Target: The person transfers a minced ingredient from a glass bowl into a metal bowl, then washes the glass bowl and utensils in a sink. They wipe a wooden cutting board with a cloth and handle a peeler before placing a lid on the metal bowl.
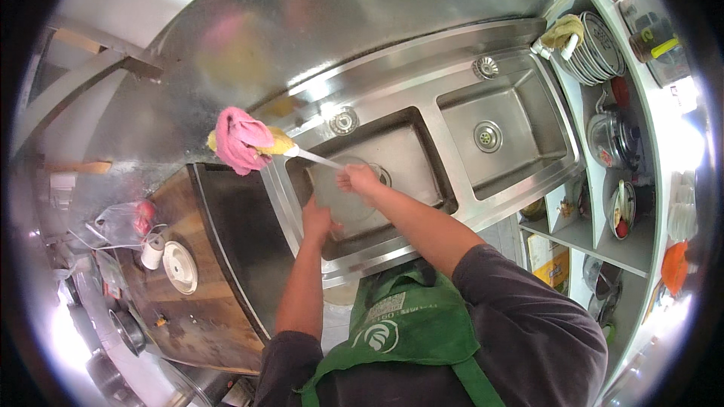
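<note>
In the left basin of a stainless steel double sink [464, 181], my left hand [318, 220] grips the edge of a see-through container [339, 198]. Its outline is faint, and its exact kind is hard to make out. My right hand [359, 180] is at the container's upper right with curled fingers; whether anything is inside them is hidden. A whitish streak, seemingly running water [319, 159], reaches from a tap's white nozzle [292, 151] to my right hand. Pink cloth [243, 138] and yellow cloth [279, 141] are wrapped round that tap.
A strainer [344, 120] sits on the sink's back ledge. Right of the sink, a shelf unit [611, 249] holds stacked plates [602, 45] and a glass kettle [608, 138]. On the left, a wooden counter [186, 316] bears a white lid [180, 267] and a plastic bag [121, 223].
</note>
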`<state>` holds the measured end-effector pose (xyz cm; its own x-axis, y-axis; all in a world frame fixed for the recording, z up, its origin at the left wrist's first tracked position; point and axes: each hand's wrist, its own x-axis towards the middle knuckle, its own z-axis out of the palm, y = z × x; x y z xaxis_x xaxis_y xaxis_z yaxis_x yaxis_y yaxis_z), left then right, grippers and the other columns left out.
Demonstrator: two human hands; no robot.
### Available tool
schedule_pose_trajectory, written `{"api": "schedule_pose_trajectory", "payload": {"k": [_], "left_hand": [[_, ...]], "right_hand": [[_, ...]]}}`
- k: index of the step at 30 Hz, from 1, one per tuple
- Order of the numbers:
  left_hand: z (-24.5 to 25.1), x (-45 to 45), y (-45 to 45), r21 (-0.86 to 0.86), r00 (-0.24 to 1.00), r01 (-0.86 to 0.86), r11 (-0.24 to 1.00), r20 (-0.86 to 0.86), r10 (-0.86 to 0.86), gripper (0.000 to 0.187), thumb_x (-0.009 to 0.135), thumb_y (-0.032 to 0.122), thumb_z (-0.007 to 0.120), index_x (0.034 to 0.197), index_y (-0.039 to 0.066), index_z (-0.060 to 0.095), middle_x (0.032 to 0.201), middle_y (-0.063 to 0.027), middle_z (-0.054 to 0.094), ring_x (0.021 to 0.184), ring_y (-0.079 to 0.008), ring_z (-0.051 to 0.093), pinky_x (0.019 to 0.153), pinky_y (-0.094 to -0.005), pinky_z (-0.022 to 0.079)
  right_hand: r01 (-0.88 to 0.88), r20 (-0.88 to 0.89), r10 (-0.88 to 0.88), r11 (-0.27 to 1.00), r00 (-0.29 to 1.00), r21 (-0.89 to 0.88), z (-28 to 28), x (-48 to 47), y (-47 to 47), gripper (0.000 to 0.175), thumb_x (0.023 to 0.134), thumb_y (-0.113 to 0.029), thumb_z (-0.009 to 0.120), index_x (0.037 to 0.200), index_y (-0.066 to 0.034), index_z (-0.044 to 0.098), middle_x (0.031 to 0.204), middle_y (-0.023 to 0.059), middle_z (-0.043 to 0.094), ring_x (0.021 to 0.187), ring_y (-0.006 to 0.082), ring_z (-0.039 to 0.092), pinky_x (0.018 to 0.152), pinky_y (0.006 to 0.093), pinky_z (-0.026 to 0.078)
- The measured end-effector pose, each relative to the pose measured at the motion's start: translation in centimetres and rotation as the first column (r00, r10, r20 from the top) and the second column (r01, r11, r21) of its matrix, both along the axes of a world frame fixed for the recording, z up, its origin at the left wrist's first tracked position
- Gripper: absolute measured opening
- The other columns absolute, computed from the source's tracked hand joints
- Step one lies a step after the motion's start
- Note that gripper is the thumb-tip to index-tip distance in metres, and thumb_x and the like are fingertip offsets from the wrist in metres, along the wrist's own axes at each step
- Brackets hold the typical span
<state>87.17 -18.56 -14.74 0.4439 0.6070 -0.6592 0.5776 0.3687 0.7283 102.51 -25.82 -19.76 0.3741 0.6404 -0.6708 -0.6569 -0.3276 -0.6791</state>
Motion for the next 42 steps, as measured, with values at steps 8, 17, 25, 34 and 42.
{"api": "schedule_pose_trajectory", "payload": {"k": [8,17,25,34,42], "left_hand": [[-1.3,-0.2,1.1,0.307,0.971,0.17,0.936,-0.216,-0.105,0.06,0.083,0.006,0.054,0.143,0.007,0.047,0.108,-0.0264,0.067,0.091,-0.0389,0.069,0.074,-0.0463,0.056],[0.3,2.5,0.4,0.541,0.769,0.639,0.547,-0.425,-0.478,0.069,0.081,0.004,0.057,0.148,0.014,0.042,0.122,-0.0263,0.062,0.11,-0.0453,0.06,0.093,-0.0499,0.047],[-4.8,1.5,-0.5,0.377,0.992,0.06,0.924,0.081,-0.098,0.052,0.089,0.016,0.052,0.14,0.006,0.048,0.133,-0.0191,0.058,0.116,-0.0356,0.059,0.096,-0.0451,0.048],[-5.2,5.0,-0.5,-0.89,0.469,-0.296,0.346,0.18,0.865,0.049,0.102,0.034,0.038,0.136,0.001,0.05,0.137,-0.0164,0.054,0.127,-0.0323,0.05,0.108,-0.0492,0.038],[-10.3,3.6,0.1,0.308,0.829,0.101,0.946,0.5,-0.252,0.04,0.096,0.015,0.053,0.131,-0.005,0.055,0.126,-0.0177,0.063,0.118,-0.0256,0.059,0.1,-0.0351,0.046]], "right_hand": [[0.267,-0.535,-0.252,0.962,0.806,-0.05,-2.2,-0.6,3.0,0.038,0.106,-0.027,0.032,0.12,0.0028,0.051,0.104,0.0153,0.064,0.099,0.0288,0.065,0.089,0.0457,0.053],[0.693,-0.75,-0.512,0.714,0.418,-0.101,-1.6,0.7,0.6,0.048,0.101,-0.033,0.045,0.131,0.003,0.044,0.134,0.02,0.051,0.121,0.0403,0.053,0.105,0.0557,0.044],[0.855,-0.816,-0.482,0.517,0.319,0.029,-2.2,-1.4,-1.6,0.026,0.107,-0.024,0.037,0.124,-0.0065,0.047,0.141,0.0152,0.05,0.13,0.0337,0.048,0.11,0.0498,0.042],[0.843,-0.882,-0.337,0.526,0.328,0.112,-1.8,-2.0,-6.0,0.039,0.106,-0.027,0.039,0.13,0.0008,0.053,0.137,0.0158,0.057,0.128,0.0293,0.053,0.112,0.0452,0.041],[0.313,-0.411,-0.318,0.946,0.854,-0.081,-3.5,-4.2,-8.4,0.045,0.099,-0.037,0.053,0.129,-0.0031,0.055,0.115,0.0159,0.065,0.109,0.0334,0.062,0.096,0.044,0.051]]}}
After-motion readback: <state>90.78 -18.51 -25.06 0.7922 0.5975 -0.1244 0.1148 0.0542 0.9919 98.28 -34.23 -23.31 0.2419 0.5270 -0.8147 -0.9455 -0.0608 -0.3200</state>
